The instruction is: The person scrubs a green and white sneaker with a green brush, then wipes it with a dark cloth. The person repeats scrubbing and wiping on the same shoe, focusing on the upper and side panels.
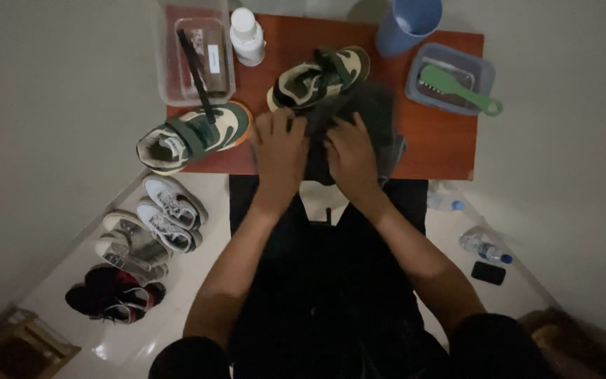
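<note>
Your two hands rest on a dark grey, soft folded cloth [359,126] that lies at the near edge of the reddish-brown wooden surface [443,140], just in front of the far green-and-cream sneaker [320,76]. The cloth looks light and limp: it will likely sag and bunch rather than keep a shape, so it seems best taken at an edge or a gathered fold, not from the flat middle. It should not slip much and looks in no way fragile.

Your left hand [280,151] lies palm down on the cloth's left side, fingers curled over the fabric; the grip looks partly closed, pressing and pinching rather than a full fist. Your right hand [351,156] sits just beside it, fingers bent into the cloth in the same way. In this dim light you cannot tell how much fabric each grip has gathered.

A second green-and-cream sneaker [191,137] stands at the surface's left corner, apart from the cloth.
</note>
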